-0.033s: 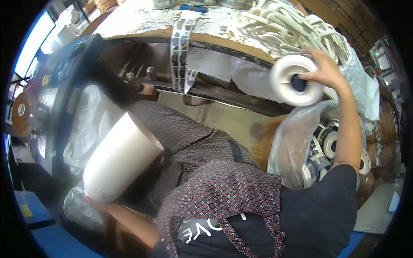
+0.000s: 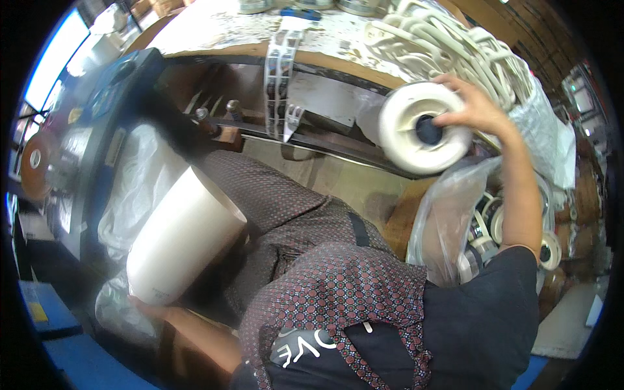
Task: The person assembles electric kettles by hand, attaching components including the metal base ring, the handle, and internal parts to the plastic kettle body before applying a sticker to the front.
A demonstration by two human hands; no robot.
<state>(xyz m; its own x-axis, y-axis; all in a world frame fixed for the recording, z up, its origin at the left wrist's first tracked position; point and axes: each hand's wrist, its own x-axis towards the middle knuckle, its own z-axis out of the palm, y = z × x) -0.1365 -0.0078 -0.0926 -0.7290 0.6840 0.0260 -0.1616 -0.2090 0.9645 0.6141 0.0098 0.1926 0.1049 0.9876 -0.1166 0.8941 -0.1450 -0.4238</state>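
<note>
Disc (image 2: 404,127), white with dark centre, is in air near edge of table (image 2: 201,32), not far from bag (image 2: 437,224). Right hand (image 2: 480,109) grips it: I see thumb at centre, fingers over rim. Left hand (image 2: 155,311) touches lower end of white cylinder (image 2: 185,240), which lies tilted. Left fingers mostly hidden, so I cannot tell how closed. On table, pale loops (image 2: 448,52) lie in pile.

Over at upper right, the bare right hand (image 2: 478,109) grips, thumb (image 2: 448,119) pointing left, bare right forearm (image 2: 524,195) upright; the bare left hand (image 2: 152,309), partly hidden, sits lower left.
</note>
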